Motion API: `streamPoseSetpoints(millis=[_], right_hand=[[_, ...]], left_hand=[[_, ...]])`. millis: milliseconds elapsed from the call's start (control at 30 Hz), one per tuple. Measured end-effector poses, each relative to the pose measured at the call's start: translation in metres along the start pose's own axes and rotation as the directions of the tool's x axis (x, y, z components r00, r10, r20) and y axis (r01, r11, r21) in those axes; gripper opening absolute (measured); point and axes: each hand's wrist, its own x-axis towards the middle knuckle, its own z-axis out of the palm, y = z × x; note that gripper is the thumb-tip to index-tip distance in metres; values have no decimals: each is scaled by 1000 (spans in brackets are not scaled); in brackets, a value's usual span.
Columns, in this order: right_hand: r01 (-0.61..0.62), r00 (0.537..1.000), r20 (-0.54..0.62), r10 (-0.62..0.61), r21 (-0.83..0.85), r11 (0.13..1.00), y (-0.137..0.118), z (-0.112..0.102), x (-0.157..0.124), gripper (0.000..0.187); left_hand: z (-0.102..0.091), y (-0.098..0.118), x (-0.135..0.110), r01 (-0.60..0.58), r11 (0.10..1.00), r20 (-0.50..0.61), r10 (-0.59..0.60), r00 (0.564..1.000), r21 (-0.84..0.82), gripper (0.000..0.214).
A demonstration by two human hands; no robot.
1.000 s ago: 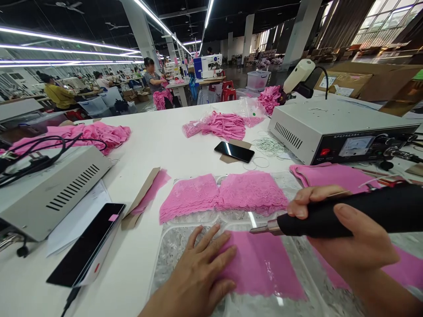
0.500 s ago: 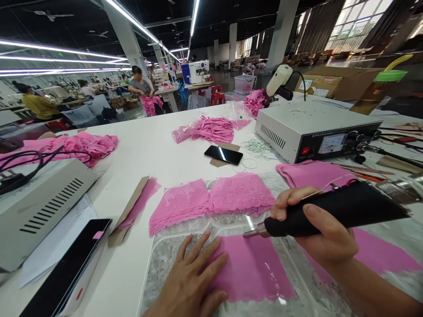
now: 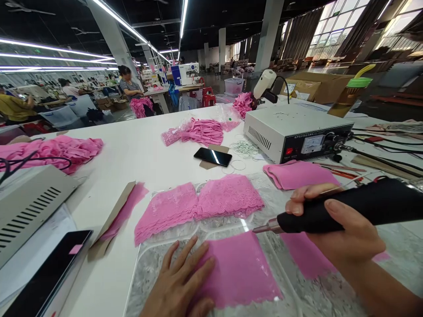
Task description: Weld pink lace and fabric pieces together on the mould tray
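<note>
My left hand [image 3: 180,281] lies flat with fingers spread on the left edge of a pink lace piece [image 3: 239,268] that rests on a clear scratched plate [image 3: 145,273]. My right hand [image 3: 343,229] is closed round a black handheld tool [image 3: 346,207], held level. Its metal tip [image 3: 262,228] points left, just above the lace's far edge. A second pink piece [image 3: 306,257] lies under my right hand. Two pink lace pieces [image 3: 198,204] lie side by side just beyond.
A grey control box with a dial [image 3: 295,132] stands at the right, another grey box [image 3: 29,207] at the left. A phone [image 3: 213,156] lies mid-table, another device [image 3: 42,281] at the near left. Pink fabric piles [image 3: 200,130] lie further back. People work at distant tables.
The view has swung rightward, so everything has slid left in the picture. My left hand stays flat on the lace. The tool tip stays near the lace's far edge.
</note>
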Motion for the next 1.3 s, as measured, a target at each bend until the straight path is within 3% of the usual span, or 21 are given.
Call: streamPoseSetpoints(millis=[367,600,1033,1300], right_hand=[[4,996,89,-4,2,1000,4,0,2,9],[-25,1000,8,25,71,997,2,-7,1,14],[-51,988,145,46,28,998,-7,-8,-2,17],[-50,990,130,48,9,999,-9,-6,1,17]], left_hand=[[12,-3,-7,-24,1000,-18,24,1000,4,48],[7,-3,-4,-43,999,-26,43,999,16,44],[3,-4,-3,-58,998,-26,58,998,31,45],[2,-5,-4,-74,997,7,73,997,14,47]])
